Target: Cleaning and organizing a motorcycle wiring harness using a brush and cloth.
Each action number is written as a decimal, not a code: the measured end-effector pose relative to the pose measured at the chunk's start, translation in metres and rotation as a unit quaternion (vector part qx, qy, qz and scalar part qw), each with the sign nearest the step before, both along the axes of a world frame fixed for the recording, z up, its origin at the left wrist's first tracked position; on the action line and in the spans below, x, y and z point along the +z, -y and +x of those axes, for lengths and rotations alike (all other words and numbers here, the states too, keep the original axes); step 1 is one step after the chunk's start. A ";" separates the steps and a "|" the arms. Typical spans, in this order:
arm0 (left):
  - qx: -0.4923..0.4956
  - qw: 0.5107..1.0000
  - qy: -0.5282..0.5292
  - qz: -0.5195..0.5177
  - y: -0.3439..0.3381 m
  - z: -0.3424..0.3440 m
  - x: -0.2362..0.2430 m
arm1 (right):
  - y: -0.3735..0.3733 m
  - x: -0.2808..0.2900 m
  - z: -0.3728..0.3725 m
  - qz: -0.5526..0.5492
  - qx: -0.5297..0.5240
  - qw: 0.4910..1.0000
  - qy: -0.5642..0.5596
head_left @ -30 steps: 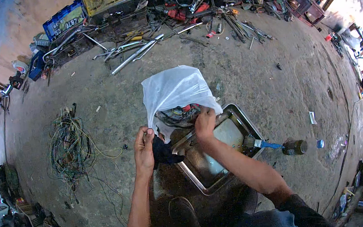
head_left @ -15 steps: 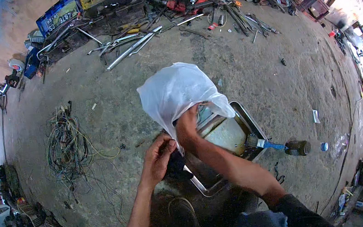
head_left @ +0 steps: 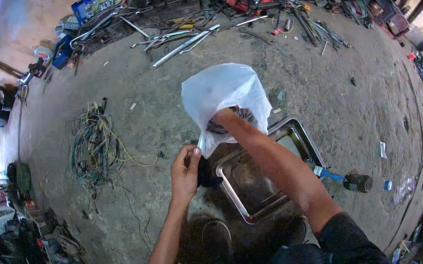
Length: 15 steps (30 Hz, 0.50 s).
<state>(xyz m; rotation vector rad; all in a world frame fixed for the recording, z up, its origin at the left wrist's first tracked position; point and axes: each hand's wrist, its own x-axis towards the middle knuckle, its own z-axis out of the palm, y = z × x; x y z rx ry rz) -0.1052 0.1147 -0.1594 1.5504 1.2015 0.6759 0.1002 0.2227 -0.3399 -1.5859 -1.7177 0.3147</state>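
Observation:
A translucent white plastic bag [head_left: 224,84] hangs in front of me, its mouth facing me. My left hand [head_left: 187,166] pinches the bag's lower left rim between thumb and fingers. My right hand [head_left: 224,116] reaches into the mouth, and its fingers are hidden inside. Dark metal-looking parts [head_left: 245,114] show in the bag beside that hand; their kind is too unclear to tell. Below my right forearm lies a rectangular metal tray [head_left: 249,214] with dark, oily liquid in it. A blue-handled paintbrush [head_left: 330,173] rests by the tray's right edge.
Tangled wires [head_left: 96,151] lie on the concrete floor at left. A dark jar [head_left: 358,183] and a small blue-and-white cap [head_left: 387,185] sit to the right. Along the far wall are metal bars [head_left: 186,46], wrenches [head_left: 330,34] and piled parts. My shoes [head_left: 216,237] are near the tray.
My right hand, with its forearm, has shifted within the bag, and the bag's mouth now shows metal parts. The whole view has swung, so the floor and tools appear further right.

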 end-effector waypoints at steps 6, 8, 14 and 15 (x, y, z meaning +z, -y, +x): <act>0.116 0.991 0.034 0.054 0.015 -0.010 0.010 | 0.048 0.065 -0.017 -0.003 0.039 0.998 -0.046; 0.192 0.975 0.084 0.072 0.031 -0.023 0.011 | 0.098 0.078 -0.037 -0.029 0.036 0.989 -0.141; 0.146 0.975 0.141 -0.093 0.107 0.003 0.007 | 0.258 0.163 -0.078 -0.167 0.006 0.850 -0.500; 0.028 0.987 0.157 0.008 0.116 0.009 0.007 | 0.275 0.181 -0.072 -0.185 0.021 0.832 -0.523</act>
